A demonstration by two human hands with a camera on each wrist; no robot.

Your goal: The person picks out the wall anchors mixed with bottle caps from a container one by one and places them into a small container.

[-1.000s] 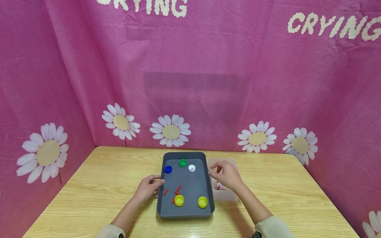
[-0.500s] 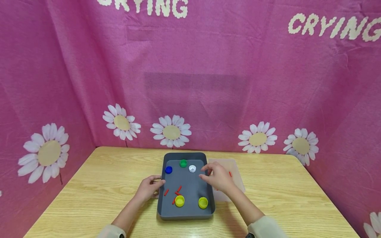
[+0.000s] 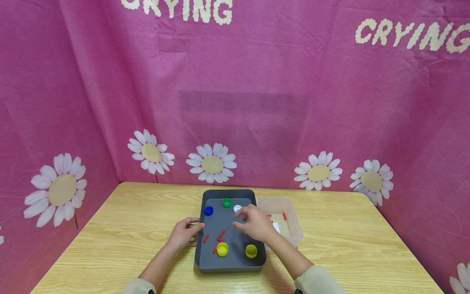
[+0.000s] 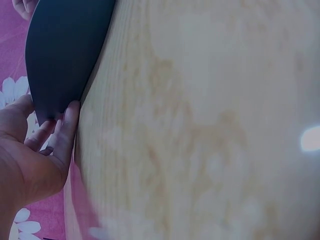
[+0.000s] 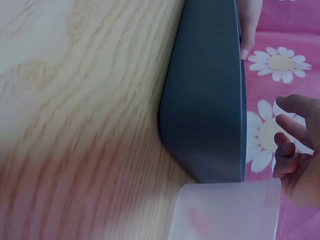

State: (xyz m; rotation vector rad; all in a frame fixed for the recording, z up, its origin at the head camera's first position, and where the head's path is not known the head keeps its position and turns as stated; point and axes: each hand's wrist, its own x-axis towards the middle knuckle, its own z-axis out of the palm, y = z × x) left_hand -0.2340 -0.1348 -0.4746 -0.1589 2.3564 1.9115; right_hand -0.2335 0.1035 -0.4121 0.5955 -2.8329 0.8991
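Observation:
A dark grey tray (image 3: 231, 268) lies on the table, its left rim held between the thumb and fingers of my left hand (image 3: 185, 233). In the left wrist view, that hand's fingers (image 4: 70, 117) press the tray's outer wall. My right hand (image 3: 257, 223) hovers over the tray's right side, thumb and forefinger apart, with nothing visible between them. Near its fingertips is a white bottle cap (image 3: 237, 209), partly covered. A green cap (image 3: 226, 202) and a blue cap (image 3: 208, 211) sit farther back. Several short red sticks (image 3: 206, 238) lie beside a yellow cap (image 3: 222, 249); another yellow cap (image 3: 251, 251) is at front right.
A translucent plastic box (image 3: 295, 220) stands against the tray's right side, partly behind my right forearm. Red sticks (image 3: 284, 216) and a white piece (image 3: 276, 227) are inside it. The wooden table (image 3: 352, 237) meets a pink daisy-print curtain (image 3: 242, 122) at the back.
My right hand has moved left from above the plastic box to above the tray, uncovering more of the box. The box sits slightly farther right. My left hand keeps its place on the rim.

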